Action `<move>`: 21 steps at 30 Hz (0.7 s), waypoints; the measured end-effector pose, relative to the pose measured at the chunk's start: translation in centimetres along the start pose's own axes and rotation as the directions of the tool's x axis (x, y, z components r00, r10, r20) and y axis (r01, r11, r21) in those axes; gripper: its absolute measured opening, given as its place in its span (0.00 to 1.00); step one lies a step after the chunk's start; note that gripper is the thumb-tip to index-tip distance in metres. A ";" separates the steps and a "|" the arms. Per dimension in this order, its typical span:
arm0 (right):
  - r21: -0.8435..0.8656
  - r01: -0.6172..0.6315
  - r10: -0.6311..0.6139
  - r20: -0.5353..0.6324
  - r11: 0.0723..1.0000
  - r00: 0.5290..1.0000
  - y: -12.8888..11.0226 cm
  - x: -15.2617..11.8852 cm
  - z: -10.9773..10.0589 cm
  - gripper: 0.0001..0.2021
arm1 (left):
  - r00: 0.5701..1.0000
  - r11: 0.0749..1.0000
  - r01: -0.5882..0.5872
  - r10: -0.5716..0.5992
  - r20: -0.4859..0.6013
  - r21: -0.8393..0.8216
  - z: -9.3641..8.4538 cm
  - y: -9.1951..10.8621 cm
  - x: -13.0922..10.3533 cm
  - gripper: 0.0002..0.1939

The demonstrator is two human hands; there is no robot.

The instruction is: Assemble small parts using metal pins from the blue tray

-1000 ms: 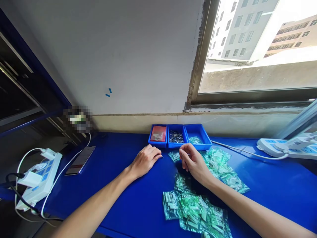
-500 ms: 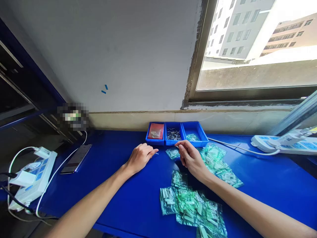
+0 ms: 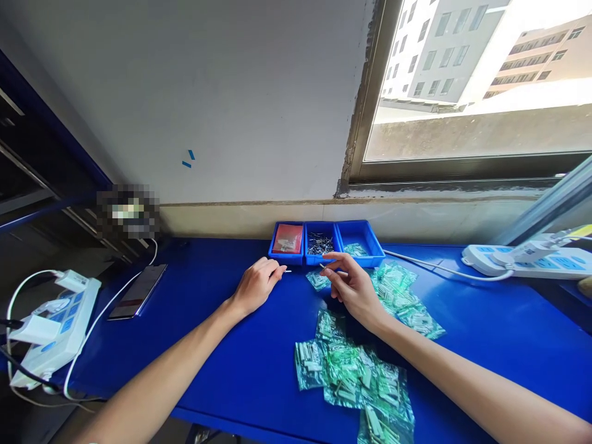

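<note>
My left hand (image 3: pixel 256 285) is closed above the blue table, pinching a small thin metal piece (image 3: pixel 287 271) whose end sticks out to the right. My right hand (image 3: pixel 351 287) is just in front of the bins, its thumb and forefinger on another small thin piece (image 3: pixel 322 266); its exact kind is too small to tell. Behind it, the middle blue bin (image 3: pixel 308 259) holds many loose thin metal parts. One small clear green-tinted bag (image 3: pixel 317 280) lies beside the right fingertips. A pile of similar bags (image 3: pixel 400 296) lies partly behind the right wrist.
The left bin (image 3: pixel 271 250) contains a red bag, the right bin (image 3: pixel 375 243) some small clear bags. More filled bags (image 3: pixel 345 373) lie near the front edge. A phone (image 3: pixel 139 293) and a power strip (image 3: pixel 65 333) are at left; another power strip (image 3: pixel 546 263) stands at right.
The view has shifted slightly. My right hand's fingers have spread a little and its fingertips have moved slightly left. My left hand keeps its pinch.
</note>
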State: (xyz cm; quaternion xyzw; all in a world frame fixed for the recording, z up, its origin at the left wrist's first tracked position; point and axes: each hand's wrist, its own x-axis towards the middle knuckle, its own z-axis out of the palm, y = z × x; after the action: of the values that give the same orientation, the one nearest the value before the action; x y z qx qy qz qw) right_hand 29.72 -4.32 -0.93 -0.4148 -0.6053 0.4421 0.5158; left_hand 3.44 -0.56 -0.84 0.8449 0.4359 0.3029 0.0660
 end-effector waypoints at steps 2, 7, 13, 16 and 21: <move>-0.010 -0.008 0.008 -0.010 1.000 1.000 0.1 0.0 0.0 0.15 | 1.000 1.000 -0.015 0.015 -0.009 -0.008 0.0 -0.1 0.0 0.19; -0.017 -0.056 0.056 0.000 0.998 0.998 0.7 0.1 0.0 0.14 | 0.999 0.999 -0.038 0.037 -0.034 -0.024 0.1 -0.3 0.1 0.15; -0.006 -0.066 0.066 0.008 0.998 0.998 0.8 0.2 0.0 0.17 | 0.997 0.999 -0.052 0.051 -0.061 -0.014 -0.1 -0.3 0.2 0.11; 0.024 -0.048 0.047 0.018 0.999 0.999 0.5 0.2 0.0 0.18 | 0.995 0.998 -0.065 0.063 -0.077 -0.018 -0.2 -0.2 0.2 0.11; 0.070 -0.050 0.048 0.031 0.996 0.998 0.2 0.2 0.1 0.18 | 0.990 0.996 -0.086 0.082 -0.115 -0.032 -0.4 0.1 0.2 0.10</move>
State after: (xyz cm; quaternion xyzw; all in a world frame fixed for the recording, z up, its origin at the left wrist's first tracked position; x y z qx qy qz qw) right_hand 29.65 -4.06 -1.07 -0.4044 -0.5866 0.4816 0.5104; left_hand 3.41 -0.51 -0.36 0.8426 0.3974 0.3609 0.0441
